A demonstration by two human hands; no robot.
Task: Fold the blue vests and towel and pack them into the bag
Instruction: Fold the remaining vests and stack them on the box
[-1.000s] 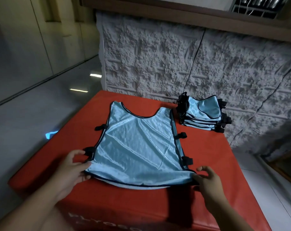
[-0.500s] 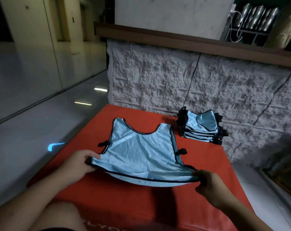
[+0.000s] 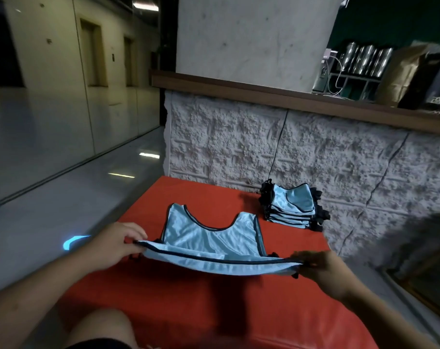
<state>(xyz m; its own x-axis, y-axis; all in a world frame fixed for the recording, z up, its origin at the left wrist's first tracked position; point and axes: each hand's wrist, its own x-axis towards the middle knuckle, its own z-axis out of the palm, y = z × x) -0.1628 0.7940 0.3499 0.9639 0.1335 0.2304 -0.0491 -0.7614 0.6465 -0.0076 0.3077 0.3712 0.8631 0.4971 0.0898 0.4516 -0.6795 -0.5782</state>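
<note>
A light blue vest [image 3: 209,238] with black trim lies on the red surface [image 3: 209,298], its neck end pointing away from me. Its near hem is raised off the surface. My left hand [image 3: 115,244] pinches the hem's left corner and my right hand [image 3: 319,269] pinches its right corner. A stack of folded blue vests [image 3: 292,207] sits at the far right of the red surface, against the wall. No towel or bag shows in this view.
A rough white stone wall [image 3: 314,157] with a wooden ledge runs behind the red surface. A brown paper bag [image 3: 402,71] and metal cans stand on the ledge. Glossy floor stretches to the left. My knee shows at the bottom edge.
Both hands have lifted the vest's near hem off the red surface and carried it up and away from me. The camera has tilted upward, showing more of the wall and ledge.
</note>
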